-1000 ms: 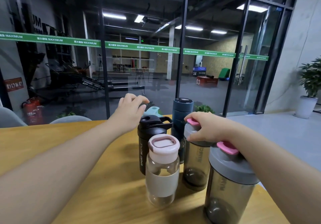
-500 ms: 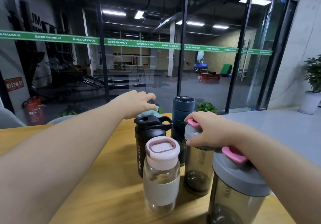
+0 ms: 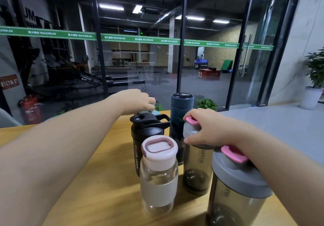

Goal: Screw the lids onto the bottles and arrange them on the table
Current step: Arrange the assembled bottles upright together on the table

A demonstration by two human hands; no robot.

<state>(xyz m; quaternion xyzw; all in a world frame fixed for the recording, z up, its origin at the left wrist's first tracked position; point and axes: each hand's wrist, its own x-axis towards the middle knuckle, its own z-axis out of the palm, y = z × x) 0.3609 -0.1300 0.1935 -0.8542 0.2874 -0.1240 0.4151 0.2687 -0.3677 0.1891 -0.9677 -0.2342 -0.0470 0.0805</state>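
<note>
Grey, with a pink flip tab, the lid of a smoky shaker bottle is gripped from above by the right hand, whose fingers are curled over its rim. This bottle stands upright on the wooden counter, in the middle of a close cluster. Just behind it a tall dark blue flask is seen, capped and upright. To its left a black sport bottle with a looped lid stands, and in front of that a clear bottle with a pale pink lid and a grey sleeve. Nearest the camera on the right, a larger smoky shaker with a grey lid and pink tab is partly crossed by the right forearm.

Behind the black bottle, a pale teal lid is covered by the left hand, fingers curled down over it; the bottle beneath is hidden, and how firmly the lid is held cannot be told.

Beyond the counter a glass wall with a green banner strip is seen, a red fire extinguisher at the left and a potted plant at the right.
</note>
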